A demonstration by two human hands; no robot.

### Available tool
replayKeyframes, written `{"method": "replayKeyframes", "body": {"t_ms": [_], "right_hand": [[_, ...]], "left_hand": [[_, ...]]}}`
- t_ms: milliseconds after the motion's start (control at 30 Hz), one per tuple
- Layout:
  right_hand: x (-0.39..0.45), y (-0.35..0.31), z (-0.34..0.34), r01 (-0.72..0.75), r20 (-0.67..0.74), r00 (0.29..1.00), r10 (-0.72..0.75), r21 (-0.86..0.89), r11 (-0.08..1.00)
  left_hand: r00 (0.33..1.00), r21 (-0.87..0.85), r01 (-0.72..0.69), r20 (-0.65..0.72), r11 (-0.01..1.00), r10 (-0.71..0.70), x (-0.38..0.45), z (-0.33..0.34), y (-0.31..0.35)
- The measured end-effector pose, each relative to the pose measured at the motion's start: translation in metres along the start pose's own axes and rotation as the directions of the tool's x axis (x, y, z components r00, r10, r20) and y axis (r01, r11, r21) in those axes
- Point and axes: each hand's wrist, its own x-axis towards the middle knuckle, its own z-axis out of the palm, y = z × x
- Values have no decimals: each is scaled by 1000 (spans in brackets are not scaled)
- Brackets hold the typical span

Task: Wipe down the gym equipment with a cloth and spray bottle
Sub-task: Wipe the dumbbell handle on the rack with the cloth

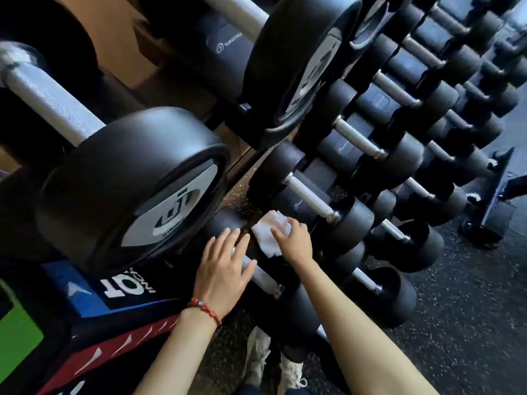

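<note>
The right hand [293, 238] presses a crumpled white cloth [271, 233] against the lower-tier black dumbbell [228, 223], fingers curled over the cloth's edge at about 3 o'clock of it, so the hand is closed on the cloth. At 8 o'clock from the cloth, just beside it, the left hand [225, 269] lies flat with fingers spread and loose over the same dumbbell's silver knurled handle [263, 275], holding nothing; a red beaded bracelet [204, 308] rings its wrist. The cloth sits in a narrow gap, hemmed at 10 o'clock by the broad face of a large black round-headed dumbbell [134, 189] on the upper tier and at 2 o'clock by the next lower dumbbell [310, 195]. Open speckled dark rubber floor [470, 295] lies at 4 o'clock. Two large upper dumbbells show clearly, the second [299, 64] at 1 o'clock; the lower rows run away toward 2 o'clock, too many and too blurred to count. A blue, red and green padded box [94, 292] crowds in at 8 o'clock, and two pale shoes [273, 363] stand at 6 o'clock. No spray bottle can be made out.
</note>
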Motion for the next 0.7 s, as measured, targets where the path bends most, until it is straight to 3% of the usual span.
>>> {"method": "replayKeyframes", "body": {"t_ms": [200,300,467,700], "right_hand": [[13,-3,17,-108,-77,991,105,-34,994],[22,0,17,-181,-18,983,180,-12,983],[25,8,9,-297,157,953,258,330,896],[-18,4,-17,-259,171,966,194,630,732]], "left_hand": [[999,-8,2,-53,1000,-2,3,8,-13],[998,12,6,-65,1000,-5,4,9,-17],[999,13,-21,-39,1000,21,5,9,-18],[998,-40,-57,5,998,57,10,0,-13]]}}
